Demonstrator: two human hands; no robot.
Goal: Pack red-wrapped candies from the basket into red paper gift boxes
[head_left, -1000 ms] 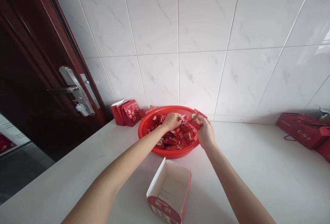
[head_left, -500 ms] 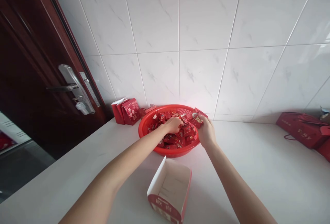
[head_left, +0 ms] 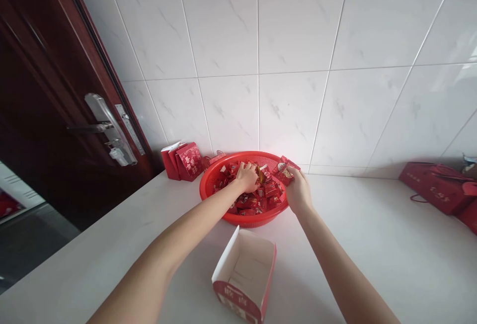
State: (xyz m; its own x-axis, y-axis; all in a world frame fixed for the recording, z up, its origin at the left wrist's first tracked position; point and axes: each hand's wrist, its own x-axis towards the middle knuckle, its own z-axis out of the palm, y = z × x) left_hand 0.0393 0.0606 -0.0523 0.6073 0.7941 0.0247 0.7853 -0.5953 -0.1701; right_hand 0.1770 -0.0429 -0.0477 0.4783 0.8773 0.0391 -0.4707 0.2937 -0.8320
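Note:
A red plastic basket [head_left: 246, 222] full of small red-wrapped candies [head_left: 270, 188] stands against the wall. Over the pile in its middle reaches my left hand [head_left: 247, 177], fingers slightly apart and pointing down; their tips are partly hidden among the wrappers. At the basket's right rim, my right hand [head_left: 299, 190] is closed on red candy packets [head_left: 286, 169] printed with pale figures. Nearer to me sits an open-topped red and white paper box [head_left: 248, 269], with nothing inside, apart from both hands.
Several folded red gift boxes [head_left: 188, 161] stand left of the basket. Larger dark red boxes [head_left: 436, 185] with cords lie at the right by the tiled wall [head_left: 290, 105]. A dark wooden door [head_left: 40, 115] with a metal handle is at the left of the white counter [head_left: 357, 224].
My left hand has shifted slightly left within the basket and its fingers have spread, uncovering a gold-coloured wrapper. My right hand keeps its place with the packets.

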